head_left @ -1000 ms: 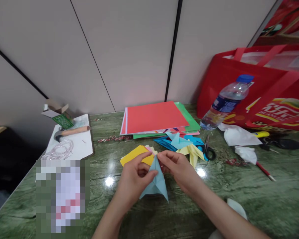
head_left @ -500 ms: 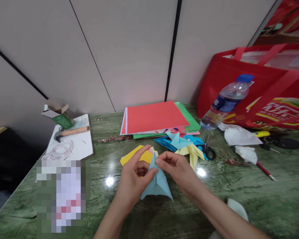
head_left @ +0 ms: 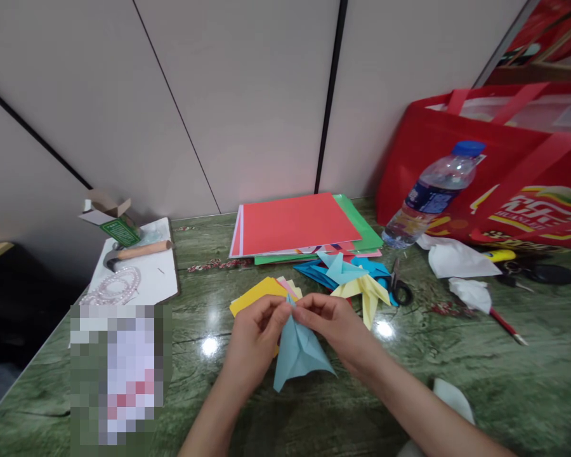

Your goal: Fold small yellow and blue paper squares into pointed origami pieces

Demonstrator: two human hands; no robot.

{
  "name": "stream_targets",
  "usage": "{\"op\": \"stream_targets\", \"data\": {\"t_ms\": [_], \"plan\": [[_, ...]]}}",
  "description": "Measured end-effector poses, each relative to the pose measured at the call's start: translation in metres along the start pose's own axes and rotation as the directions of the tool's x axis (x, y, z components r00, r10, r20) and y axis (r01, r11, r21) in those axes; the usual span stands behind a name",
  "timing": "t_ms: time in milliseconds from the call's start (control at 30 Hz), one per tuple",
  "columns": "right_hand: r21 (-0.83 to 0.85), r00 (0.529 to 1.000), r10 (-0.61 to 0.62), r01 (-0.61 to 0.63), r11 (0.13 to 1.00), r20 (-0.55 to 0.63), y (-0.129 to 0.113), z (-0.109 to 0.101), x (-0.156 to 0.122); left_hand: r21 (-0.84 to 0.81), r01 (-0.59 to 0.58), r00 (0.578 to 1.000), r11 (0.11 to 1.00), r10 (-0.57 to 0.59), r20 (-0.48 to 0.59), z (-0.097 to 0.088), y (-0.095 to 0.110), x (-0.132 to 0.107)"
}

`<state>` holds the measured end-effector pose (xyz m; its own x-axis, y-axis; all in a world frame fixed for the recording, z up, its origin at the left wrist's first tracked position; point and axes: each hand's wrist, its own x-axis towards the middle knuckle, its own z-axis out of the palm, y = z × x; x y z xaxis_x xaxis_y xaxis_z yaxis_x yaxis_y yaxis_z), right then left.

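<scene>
A folded light-blue paper piece (head_left: 299, 350) is held just above the green marble table (head_left: 457, 381). My left hand (head_left: 254, 346) pinches its upper tip from the left. My right hand (head_left: 335, 327) pinches the same tip from the right, fingers closed. Behind my hands lie small yellow and pink paper squares (head_left: 259, 293). Finished folded paper shapes in blue (head_left: 339, 269) and pale yellow (head_left: 367, 293) rest just beyond my right hand.
A stack of red and green sheets (head_left: 297, 227) lies at the back by the wall. Black scissors (head_left: 398, 289), a tilted water bottle (head_left: 431, 193), a red bag (head_left: 504, 165), crumpled tissues (head_left: 452, 260) and a red pen (head_left: 504, 325) fill the right. At the left lie a hammer (head_left: 136, 252), beads (head_left: 114, 285) and a small box (head_left: 111, 222).
The fingers of both hands have closed together on the paper's top tip. The blue piece has turned slightly, its lower points swinging to the right.
</scene>
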<state>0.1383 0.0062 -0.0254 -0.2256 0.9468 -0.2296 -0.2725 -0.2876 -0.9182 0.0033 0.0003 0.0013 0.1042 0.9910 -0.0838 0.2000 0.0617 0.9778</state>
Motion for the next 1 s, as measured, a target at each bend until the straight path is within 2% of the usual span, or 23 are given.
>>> {"op": "stream_targets", "data": {"t_ms": [167, 400, 600, 1000], "plan": [[-0.031, 0.997, 0.049, -0.047, 0.998, 0.061, -0.004, 0.003, -0.003, 0.024, 0.018, 0.998, 1.000, -0.017, -0.065, 0.001, 0.002, 0.001], [-0.156, 0.999, 0.020, -0.014, 0.988, 0.037, -0.006, 0.003, -0.003, -0.046, 0.041, 0.984, 0.998, -0.049, -0.172, 0.012, -0.004, 0.000], [-0.234, 0.999, 0.029, -0.022, 0.972, 0.027, -0.005, 0.002, -0.003, -0.123, 0.048, 0.939, 0.991, -0.087, -0.332, 0.004, -0.009, 0.005], [-0.234, 1.000, 0.021, -0.015, 0.972, 0.020, -0.004, 0.003, -0.003, -0.073, 0.017, 0.938, 0.997, -0.041, -0.344, -0.013, -0.012, 0.010]]}}
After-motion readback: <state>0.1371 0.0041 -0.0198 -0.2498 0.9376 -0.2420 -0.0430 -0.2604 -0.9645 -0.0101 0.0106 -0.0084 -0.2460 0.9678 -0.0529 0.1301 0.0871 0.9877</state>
